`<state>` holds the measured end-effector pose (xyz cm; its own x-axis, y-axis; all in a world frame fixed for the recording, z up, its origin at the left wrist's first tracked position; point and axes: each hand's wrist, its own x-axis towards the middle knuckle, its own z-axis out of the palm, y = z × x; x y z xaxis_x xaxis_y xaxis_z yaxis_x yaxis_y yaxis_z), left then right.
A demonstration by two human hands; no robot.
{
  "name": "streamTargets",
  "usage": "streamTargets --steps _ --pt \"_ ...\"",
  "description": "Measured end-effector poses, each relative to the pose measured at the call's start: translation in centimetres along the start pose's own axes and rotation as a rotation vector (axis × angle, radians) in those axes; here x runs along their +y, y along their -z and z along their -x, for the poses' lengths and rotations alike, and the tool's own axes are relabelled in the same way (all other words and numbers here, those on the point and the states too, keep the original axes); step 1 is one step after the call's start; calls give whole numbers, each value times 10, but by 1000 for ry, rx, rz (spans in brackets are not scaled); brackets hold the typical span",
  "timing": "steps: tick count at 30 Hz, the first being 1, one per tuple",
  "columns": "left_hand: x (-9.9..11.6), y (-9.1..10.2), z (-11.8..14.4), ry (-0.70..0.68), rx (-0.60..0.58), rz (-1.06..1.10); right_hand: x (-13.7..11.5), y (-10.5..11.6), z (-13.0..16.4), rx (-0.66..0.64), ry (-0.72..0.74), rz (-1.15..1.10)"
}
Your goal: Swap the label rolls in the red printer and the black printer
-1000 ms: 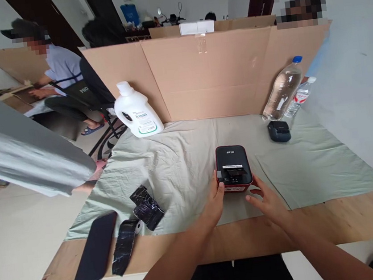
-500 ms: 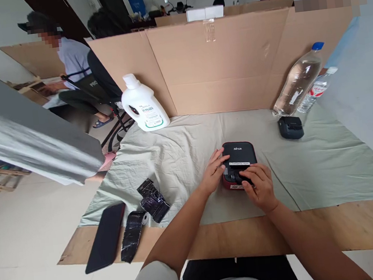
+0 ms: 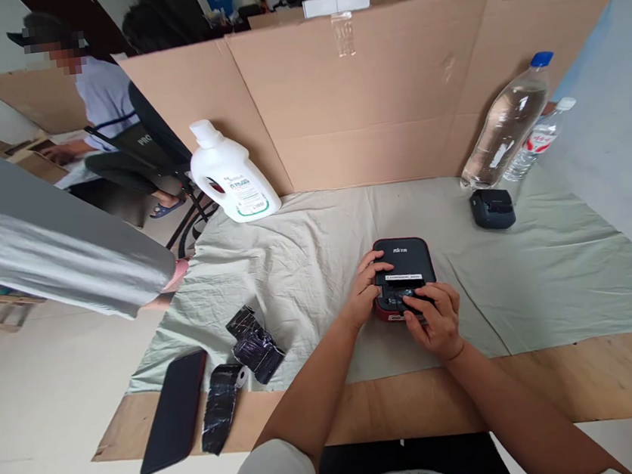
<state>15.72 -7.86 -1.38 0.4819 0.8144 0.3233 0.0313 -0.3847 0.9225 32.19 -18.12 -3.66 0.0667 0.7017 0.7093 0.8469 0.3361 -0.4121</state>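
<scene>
The small printer (image 3: 404, 276), black on top with a red base, sits on the pale green cloth (image 3: 553, 271) near the middle of the table, a little toward the person. The right hand (image 3: 435, 316) lies over its near edge, fingers curled and pressed down on the dark front flap below a white label strip; the thumb is tucked under and cannot be made out. The left hand (image 3: 366, 290) braces the printer's left side, fingers slightly spread, their tips resting on the top left edge. Neither hand lifts it; the base rests flat on the cloth.

To the left, well apart from the hands, lie two crumpled black wrapped bundles (image 3: 253, 341), a flatter black strip (image 3: 220, 406) and a dark phone (image 3: 174, 409), the last two on the bare wooden board (image 3: 594, 376) at the cloth's near edge. Farther back stands a white detergent jug (image 3: 232, 174), upright by the cardboard screen (image 3: 368, 94). At back right a second, smaller dark device (image 3: 492, 208) sits just in front of a large clear bottle with a blue cap (image 3: 508, 124); a smaller bottle (image 3: 537, 145) leans behind it.

A grey sleeve (image 3: 49, 252) of another person reaches in from the left, its hand mostly hidden. Another person sits at a table beyond the screen. The printer's front face is covered by the right hand, and its lettering is too small to read.
</scene>
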Motion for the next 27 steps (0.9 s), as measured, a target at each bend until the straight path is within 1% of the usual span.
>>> streamTargets --steps 4,6,8,10,12,14,17,22,25,26,27 --pt "-3 -4 -1 -4 9 6 -5 2 -5 95 103 -21" --pt "-4 -3 -2 -19 7 20 -6 3 -6 116 136 -41" --pt "-2 0 -2 -33 -13 14 -4 3 -4 100 126 -58" --pt "3 6 -4 -30 -50 -16 0 2 -2 77 85 -80" --pt "8 12 -7 8 -93 -46 5 1 0 81 38 -103" --pt "14 17 -13 81 -104 -66 10 0 0 120 13 -134" --pt "20 18 -26 167 -45 -78 16 -2 -3 168 1 -215" --pt "22 13 -55 199 35 -117 24 -5 -2 134 -51 -245" --pt "26 9 -63 205 73 -146 25 -6 -1 136 -54 -248" --pt "29 7 -63 223 114 -178 25 -6 -1 141 -51 -250" --pt "32 6 -62 251 178 -233 25 -6 -1 147 -45 -252"
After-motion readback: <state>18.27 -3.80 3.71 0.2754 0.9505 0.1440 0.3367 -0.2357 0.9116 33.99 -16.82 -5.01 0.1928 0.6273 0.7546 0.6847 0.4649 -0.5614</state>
